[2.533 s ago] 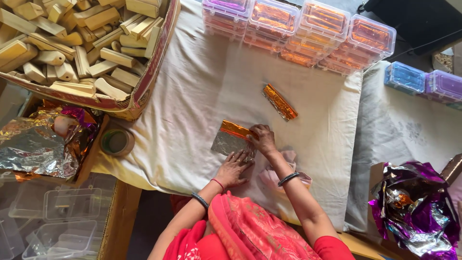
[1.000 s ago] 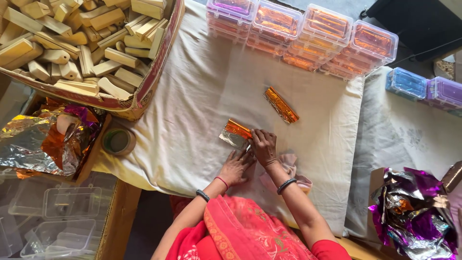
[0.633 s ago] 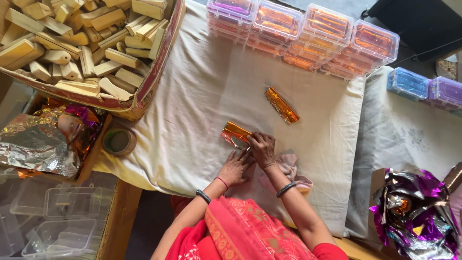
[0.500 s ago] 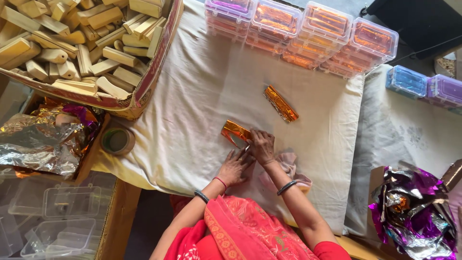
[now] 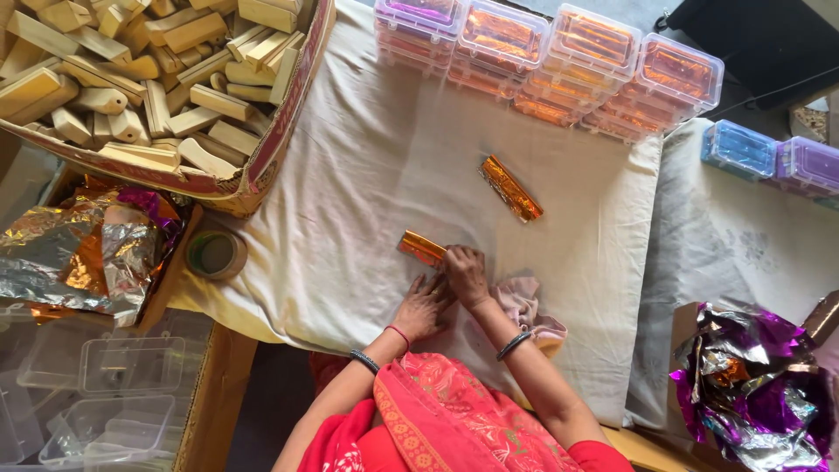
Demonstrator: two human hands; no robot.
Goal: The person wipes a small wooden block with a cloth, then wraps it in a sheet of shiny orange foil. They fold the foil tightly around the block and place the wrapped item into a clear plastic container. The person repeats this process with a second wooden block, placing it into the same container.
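Two hands' fingers (image 5: 454, 262), pressing foil-wrapped block (image 5: 421, 247)

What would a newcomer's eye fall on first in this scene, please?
Probably the two hands at the middle of the white cloth: the left hand and right hand press on an orange foil-wrapped piece, with a finished wrapped bar lying just beyond. Next come the stacked clear boxes of orange foil along the far edge, and the cardboard box of bare wooden blocks at the upper left.

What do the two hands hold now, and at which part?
Both the right hand and left hand press the near end of an orange foil-wrapped bar on the white cloth.
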